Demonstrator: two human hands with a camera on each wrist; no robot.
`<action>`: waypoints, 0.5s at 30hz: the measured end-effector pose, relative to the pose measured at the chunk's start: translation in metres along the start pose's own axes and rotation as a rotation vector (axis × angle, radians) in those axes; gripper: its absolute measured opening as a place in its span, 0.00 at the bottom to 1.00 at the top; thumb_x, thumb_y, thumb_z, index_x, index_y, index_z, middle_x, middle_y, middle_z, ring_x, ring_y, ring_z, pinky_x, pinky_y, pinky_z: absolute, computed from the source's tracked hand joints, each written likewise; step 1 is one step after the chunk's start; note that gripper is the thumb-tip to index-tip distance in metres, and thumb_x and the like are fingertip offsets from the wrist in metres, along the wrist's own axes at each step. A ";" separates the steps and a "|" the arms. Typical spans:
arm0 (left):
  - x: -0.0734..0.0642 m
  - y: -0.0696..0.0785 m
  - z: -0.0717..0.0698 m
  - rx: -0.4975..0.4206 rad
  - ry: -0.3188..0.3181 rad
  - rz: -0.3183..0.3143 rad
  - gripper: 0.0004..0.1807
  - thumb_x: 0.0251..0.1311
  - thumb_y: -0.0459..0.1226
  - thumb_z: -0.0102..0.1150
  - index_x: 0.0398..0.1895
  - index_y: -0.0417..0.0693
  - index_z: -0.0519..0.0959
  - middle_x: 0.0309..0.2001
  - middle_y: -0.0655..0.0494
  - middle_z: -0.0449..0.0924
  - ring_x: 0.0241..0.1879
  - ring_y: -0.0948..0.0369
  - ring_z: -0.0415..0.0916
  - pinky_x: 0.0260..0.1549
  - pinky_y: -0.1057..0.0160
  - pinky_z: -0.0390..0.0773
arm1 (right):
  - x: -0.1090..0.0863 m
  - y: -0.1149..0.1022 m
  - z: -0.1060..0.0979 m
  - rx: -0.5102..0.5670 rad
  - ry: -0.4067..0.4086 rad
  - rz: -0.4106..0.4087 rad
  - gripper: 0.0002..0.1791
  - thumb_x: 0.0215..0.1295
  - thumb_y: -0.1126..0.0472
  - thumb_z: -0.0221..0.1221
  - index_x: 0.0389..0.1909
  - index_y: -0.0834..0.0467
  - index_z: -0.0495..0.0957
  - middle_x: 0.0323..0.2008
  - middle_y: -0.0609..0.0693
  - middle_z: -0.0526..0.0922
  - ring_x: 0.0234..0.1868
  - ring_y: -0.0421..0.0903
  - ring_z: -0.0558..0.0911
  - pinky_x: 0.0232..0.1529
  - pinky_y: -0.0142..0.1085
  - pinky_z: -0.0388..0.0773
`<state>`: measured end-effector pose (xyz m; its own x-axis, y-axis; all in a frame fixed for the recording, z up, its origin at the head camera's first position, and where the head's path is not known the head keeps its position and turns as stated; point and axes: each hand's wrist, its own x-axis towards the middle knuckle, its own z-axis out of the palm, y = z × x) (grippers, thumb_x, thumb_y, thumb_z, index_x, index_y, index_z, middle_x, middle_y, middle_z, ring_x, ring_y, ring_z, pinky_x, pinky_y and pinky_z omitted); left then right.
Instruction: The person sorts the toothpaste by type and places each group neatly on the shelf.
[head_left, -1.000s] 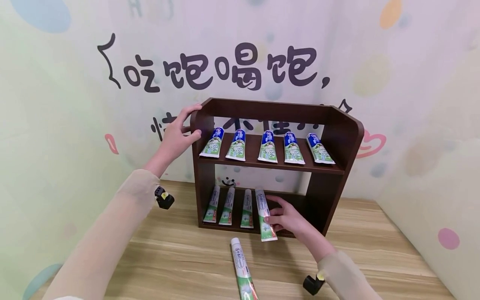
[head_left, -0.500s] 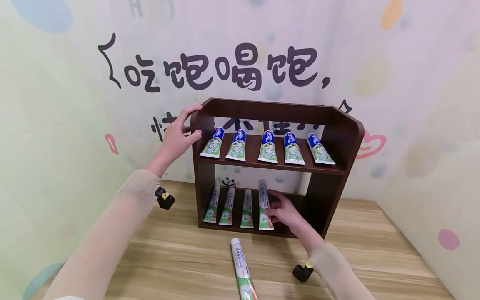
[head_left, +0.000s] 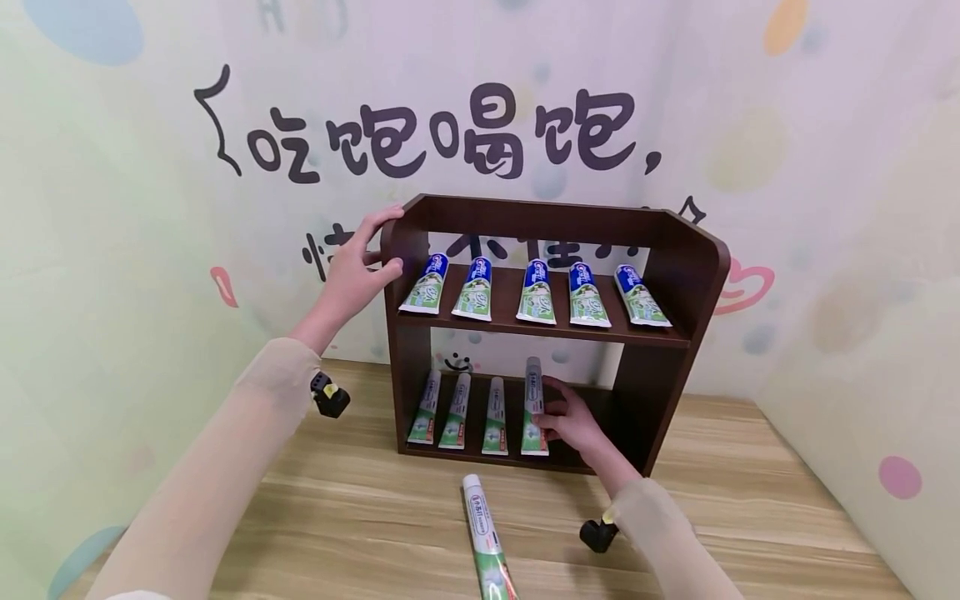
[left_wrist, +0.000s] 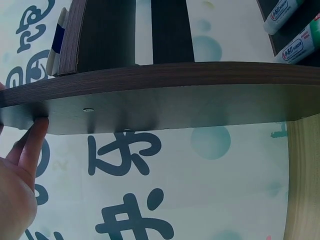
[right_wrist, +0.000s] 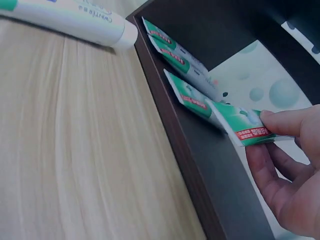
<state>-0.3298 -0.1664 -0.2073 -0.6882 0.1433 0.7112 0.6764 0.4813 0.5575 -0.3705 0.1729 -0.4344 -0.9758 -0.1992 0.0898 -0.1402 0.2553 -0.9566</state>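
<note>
My right hand (head_left: 573,421) pinches a white and green toothpaste tube (head_left: 533,404) between thumb and fingers, inside the lower level of a dark brown two-tier shelf (head_left: 667,400). In the right wrist view, the thumb lies on top of the tube's green end (right_wrist: 245,122) and the fingers are beneath. The tube leans back, cap end up. To its left lean three matching tubes (head_left: 495,417). My left hand (head_left: 352,271) grips the shelf's upper left side panel, thumb in front; in the left wrist view its fingers (left_wrist: 34,145) touch the panel's outer face.
Several blue and green toothpaste tubes (head_left: 536,292) lean in a row on the upper level. Another white and green tube (head_left: 483,525) lies on the wooden table (head_left: 360,500) in front of the shelf. A printed wall (head_left: 480,50) stands close behind.
My right hand has carried its tube inward and slightly right, from in front of the lower level to within it. The left hand stays on the side panel.
</note>
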 end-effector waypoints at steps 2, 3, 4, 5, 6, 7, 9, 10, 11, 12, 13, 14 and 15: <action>0.000 0.002 0.000 0.001 0.001 0.001 0.31 0.63 0.29 0.52 0.71 0.49 0.63 0.75 0.51 0.63 0.63 0.42 0.73 0.55 0.42 0.80 | 0.001 0.004 -0.001 0.003 0.007 0.001 0.43 0.60 0.72 0.62 0.75 0.58 0.55 0.47 0.69 0.83 0.31 0.43 0.81 0.31 0.37 0.82; 0.000 0.001 0.000 0.001 0.001 0.002 0.31 0.63 0.29 0.52 0.71 0.49 0.63 0.75 0.51 0.63 0.63 0.42 0.73 0.55 0.42 0.80 | 0.002 0.007 -0.001 0.001 0.010 0.002 0.43 0.59 0.72 0.62 0.75 0.58 0.55 0.47 0.69 0.82 0.30 0.43 0.81 0.31 0.37 0.83; 0.000 0.001 0.000 0.001 0.002 0.002 0.31 0.63 0.29 0.52 0.71 0.49 0.63 0.75 0.51 0.63 0.63 0.42 0.73 0.55 0.42 0.80 | 0.003 0.008 -0.002 -0.003 0.014 0.003 0.43 0.59 0.72 0.62 0.74 0.59 0.55 0.46 0.69 0.82 0.30 0.42 0.81 0.30 0.36 0.83; 0.000 0.002 0.000 0.000 0.003 0.003 0.31 0.63 0.29 0.52 0.71 0.49 0.64 0.75 0.51 0.63 0.64 0.43 0.73 0.55 0.42 0.79 | 0.003 0.010 -0.002 -0.002 0.020 0.005 0.43 0.59 0.72 0.62 0.74 0.59 0.55 0.46 0.69 0.82 0.30 0.43 0.81 0.30 0.36 0.83; 0.000 0.002 0.000 -0.001 0.003 0.003 0.31 0.63 0.29 0.52 0.71 0.49 0.64 0.75 0.51 0.63 0.64 0.43 0.73 0.55 0.41 0.79 | 0.004 0.012 -0.002 -0.005 0.023 0.006 0.43 0.59 0.72 0.62 0.74 0.59 0.55 0.46 0.69 0.82 0.30 0.43 0.81 0.30 0.37 0.83; 0.000 0.002 0.000 -0.001 0.003 0.003 0.31 0.63 0.29 0.52 0.71 0.49 0.63 0.75 0.51 0.63 0.64 0.43 0.73 0.55 0.41 0.79 | 0.005 0.014 -0.003 -0.008 0.025 0.007 0.44 0.59 0.72 0.62 0.74 0.59 0.54 0.46 0.69 0.82 0.29 0.43 0.81 0.30 0.37 0.83; 0.000 0.000 0.000 -0.001 0.003 0.001 0.31 0.63 0.30 0.51 0.71 0.49 0.63 0.75 0.52 0.62 0.65 0.44 0.72 0.56 0.41 0.79 | 0.006 0.018 -0.005 -0.018 0.030 0.008 0.44 0.58 0.72 0.62 0.75 0.58 0.54 0.45 0.70 0.82 0.29 0.44 0.81 0.30 0.37 0.83; 0.000 0.000 0.000 -0.001 0.003 0.000 0.31 0.63 0.30 0.51 0.71 0.50 0.63 0.75 0.52 0.62 0.65 0.44 0.72 0.56 0.41 0.79 | 0.006 0.020 -0.006 -0.029 0.029 0.007 0.44 0.58 0.72 0.62 0.75 0.58 0.54 0.45 0.70 0.82 0.29 0.44 0.82 0.30 0.38 0.83; 0.000 0.000 0.000 0.000 0.003 -0.001 0.31 0.63 0.30 0.51 0.71 0.50 0.63 0.75 0.52 0.63 0.65 0.44 0.72 0.56 0.41 0.79 | 0.006 0.022 -0.008 -0.037 0.030 0.010 0.45 0.59 0.72 0.62 0.75 0.58 0.53 0.45 0.69 0.82 0.29 0.45 0.81 0.30 0.38 0.83; 0.000 0.000 0.000 0.001 0.003 -0.001 0.31 0.63 0.30 0.51 0.71 0.50 0.63 0.75 0.52 0.62 0.65 0.44 0.72 0.56 0.41 0.79 | 0.007 0.024 -0.009 -0.050 0.030 0.009 0.45 0.59 0.72 0.62 0.75 0.58 0.53 0.45 0.69 0.82 0.30 0.45 0.81 0.30 0.38 0.83; 0.000 -0.001 0.000 0.003 0.003 -0.002 0.31 0.63 0.30 0.51 0.71 0.50 0.63 0.75 0.52 0.62 0.65 0.43 0.72 0.56 0.41 0.79 | 0.007 0.026 -0.010 -0.057 0.031 0.011 0.45 0.59 0.71 0.62 0.76 0.58 0.53 0.45 0.68 0.82 0.30 0.45 0.82 0.31 0.38 0.83; 0.000 0.000 0.000 0.003 0.004 0.000 0.31 0.63 0.30 0.51 0.71 0.50 0.63 0.75 0.52 0.62 0.65 0.43 0.72 0.55 0.41 0.79 | 0.008 0.028 -0.011 -0.064 0.030 0.011 0.45 0.59 0.71 0.62 0.76 0.57 0.52 0.45 0.68 0.82 0.31 0.45 0.82 0.31 0.38 0.83; 0.000 0.000 0.000 0.002 0.004 0.000 0.31 0.63 0.30 0.51 0.71 0.50 0.63 0.75 0.52 0.63 0.65 0.43 0.72 0.55 0.41 0.79 | 0.008 0.030 -0.012 -0.069 0.028 0.009 0.45 0.60 0.71 0.62 0.76 0.57 0.52 0.44 0.68 0.82 0.31 0.45 0.82 0.32 0.38 0.83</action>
<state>-0.3298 -0.1663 -0.2075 -0.6869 0.1397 0.7132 0.6759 0.4833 0.5564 -0.3846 0.1906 -0.4589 -0.9813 -0.1702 0.0897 -0.1414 0.3223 -0.9360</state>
